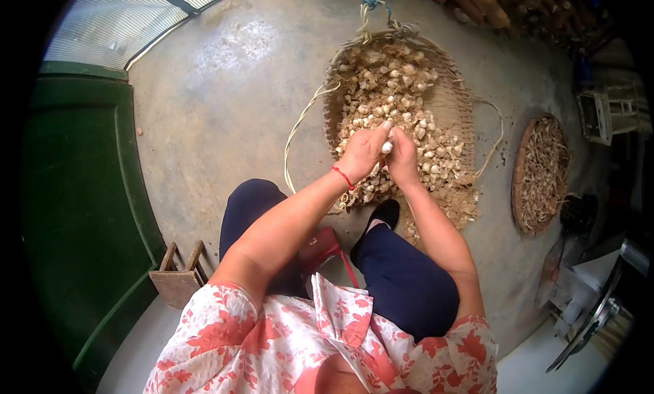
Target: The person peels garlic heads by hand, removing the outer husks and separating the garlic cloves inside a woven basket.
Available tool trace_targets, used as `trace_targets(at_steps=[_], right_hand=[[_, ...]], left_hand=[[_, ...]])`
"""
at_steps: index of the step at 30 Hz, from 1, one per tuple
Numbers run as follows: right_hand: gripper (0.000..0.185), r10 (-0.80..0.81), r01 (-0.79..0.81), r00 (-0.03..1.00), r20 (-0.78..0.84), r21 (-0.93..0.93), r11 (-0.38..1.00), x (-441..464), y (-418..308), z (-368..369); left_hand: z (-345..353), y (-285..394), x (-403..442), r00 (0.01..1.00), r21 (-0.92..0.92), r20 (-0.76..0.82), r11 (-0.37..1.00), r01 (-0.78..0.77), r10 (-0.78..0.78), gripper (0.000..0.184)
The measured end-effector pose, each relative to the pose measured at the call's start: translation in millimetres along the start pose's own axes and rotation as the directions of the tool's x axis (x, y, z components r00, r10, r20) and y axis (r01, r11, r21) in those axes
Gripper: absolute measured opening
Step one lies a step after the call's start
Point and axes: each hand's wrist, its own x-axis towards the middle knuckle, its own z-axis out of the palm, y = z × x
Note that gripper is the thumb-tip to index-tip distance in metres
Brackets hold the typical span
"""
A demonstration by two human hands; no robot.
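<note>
A large woven basket lies on the floor, heaped with pale garlic bulbs and dry husks. Over its near part, my left hand and my right hand meet. Between them shows a whitish garlic bulb, with the fingers of my left hand closed on it. My right hand is closed against the other side, its fingertips partly hidden, so what it grips is unclear. A red string circles my left wrist.
Loose husks spill at the basket's near edge. Rope handles loop out sideways. A round tray of dried pieces lies at the right. A small wooden stool and green door are at the left; firewood lies at the back right.
</note>
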Motion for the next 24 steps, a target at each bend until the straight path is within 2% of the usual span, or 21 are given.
trace_targets(at_steps=[2, 3, 4, 5, 6, 7, 8, 9, 10, 12, 14, 16, 17, 19, 20, 22, 23, 24], right_hand=[[0.028, 0.166, -0.166, 0.986, -0.004, -0.113, 0.980, -7, 7, -17], [0.028, 0.291, -0.300, 0.953, -0.081, -0.151, 0.942, -10, -4, -30], [0.029, 0.312, -0.324, 0.946, -0.091, -0.225, 0.919, -11, 2, -56], [0.029, 0.365, -0.370, 0.928, -0.079, -0.313, 0.875, -12, 20, -92], [0.031, 0.412, -0.389, 0.906, -0.094, -0.564, 0.728, -19, 18, -117], [0.032, 0.472, -0.395, 0.876, -0.103, -0.714, 0.578, -26, 26, -140], [0.032, 0.468, -0.385, 0.878, -0.096, -0.723, 0.574, -28, 23, -147], [0.033, 0.438, -0.264, 0.893, -0.104, -0.909, 0.322, -30, 18, -150], [0.034, 0.407, -0.128, 0.907, -0.105, -0.991, 0.030, -30, 15, -151], [0.034, 0.252, -0.164, 0.963, -0.094, -0.948, 0.273, 5, 15, -140], [0.032, 0.166, -0.136, 0.984, -0.063, -0.871, 0.473, 57, 11, -114], [0.027, -0.043, -0.102, 0.989, -0.140, -0.870, 0.482, 111, 51, -96], [0.027, -0.041, -0.100, 0.990, -0.136, -0.867, 0.489, 121, 52, -88], [0.024, 0.008, -0.099, 0.995, -0.101, -0.945, 0.312, 130, 47, -71], [0.024, 0.013, -0.097, 0.995, -0.098, -0.942, 0.320, 127, 45, -67], [0.022, 0.016, -0.128, 0.985, -0.169, -0.674, 0.727, 116, 30, -60], [0.018, 0.010, -0.118, 0.983, -0.184, -0.586, 0.802, 109, 27, -59], [0.018, 0.015, -0.122, 0.983, -0.183, -0.588, 0.799, 97, 19, -54]], left_hand=[[-9, -14, 8, 0.990, 0.060, 0.074, 0.991, 0.116, -0.120, 0.051], [-16, -18, 10, 0.987, 0.324, 0.059, 0.938, 0.122, -0.149, 0.049], [-19, -18, 10, 0.989, 0.317, 0.055, 0.941, 0.116, -0.141, 0.049], [-21, -17, 7, 0.996, 0.472, 0.001, 0.878, 0.075, -0.086, 0.048], [-24, -17, 6, 0.999, 0.614, -0.048, 0.788, 0.048, -0.023, 0.047], [-27, -18, 5, 0.998, 0.635, -0.049, 0.769, 0.066, -0.045, 0.032], [-31, -26, 5, 0.997, 0.630, -0.060, 0.774, 0.069, -0.040, 0.032], [-34, -33, 3, 0.999, 0.702, -0.049, 0.711, 0.042, -0.010, 0.026], [-35, -40, 1, 0.999, 0.769, -0.030, 0.639, 0.013, 0.015, 0.023], [-37, -44, -1, 1.000, 0.779, -0.009, 0.626, 0.010, -0.005, 0.025], [-38, -35, -3, 0.999, 0.800, 0.010, 0.600, 0.012, -0.034, 0.028], [-36, -26, -1, 1.000, 0.793, 0.014, 0.609, 0.005, -0.027, 0.029], [-35, -27, -1, 1.000, 0.798, 0.010, 0.603, 0.010, -0.030, 0.029], [-36, -26, 0, 0.996, 0.755, -0.022, 0.655, -0.037, 0.082, 0.032], [-38, -26, -1, 0.997, 0.760, -0.025, 0.650, -0.030, 0.076, 0.032], [-38, -15, 2, 0.998, 0.564, -0.048, 0.824, 0.050, -0.027, 0.034], [-36, -12, 3, 0.998, 0.517, -0.068, 0.855, 0.047, -0.014, 0.040], [-36, -13, 6, 0.997, 0.513, -0.070, 0.857, 0.052, -0.019, 0.040]])
